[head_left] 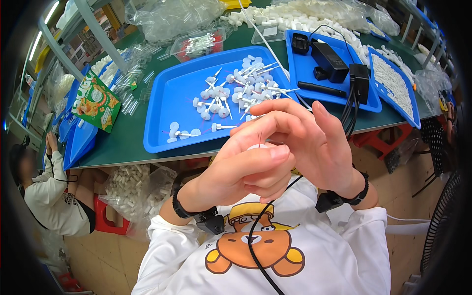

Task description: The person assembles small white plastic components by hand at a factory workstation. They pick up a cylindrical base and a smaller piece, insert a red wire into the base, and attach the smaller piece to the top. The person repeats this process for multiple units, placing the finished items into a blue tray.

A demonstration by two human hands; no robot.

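My left hand (246, 169) is closed in front of my chest, its thumb pressed over a small white rounded piece (257, 146). Thin dark strands stick up from that piece; the rest of it is hidden in the fingers. Close against it on the right, my right hand (319, 142) is curved with its fingers apart, one finger reaching across behind the left fingers. No held thing shows in it. Just beyond both hands lies a blue tray (164, 98) with a heap of white stemmed pieces (216, 101) that have round translucent discs.
A second blue tray (366, 101) holds black adapters (329, 61) and cables. Farther right, another tray (415, 118) contains white pieces. A green snack packet (96, 101) and a clear box (174, 49) stand left. A person (51, 196) sits at left; a black fan (440, 226) is at right.
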